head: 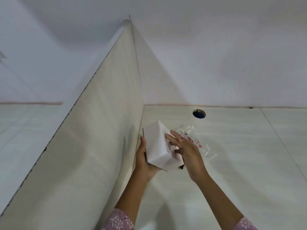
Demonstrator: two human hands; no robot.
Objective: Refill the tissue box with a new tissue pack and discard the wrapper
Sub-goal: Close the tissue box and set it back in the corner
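Note:
A white tissue box (157, 144) is held tilted above the pale desk, close to the partition on its left. My left hand (143, 161) grips it from below and from the left side. My right hand (186, 149) lies against the box's right side with the fingers spread; whatever is under its palm is hidden. Behind my right hand, the clear plastic wrapper (198, 140) with red print lies crumpled on the desk.
The desk (240, 163) is a pale surface with a round cable hole (199, 114) near the back wall. A tall cream partition (99, 130) closes off the left side. White walls stand behind.

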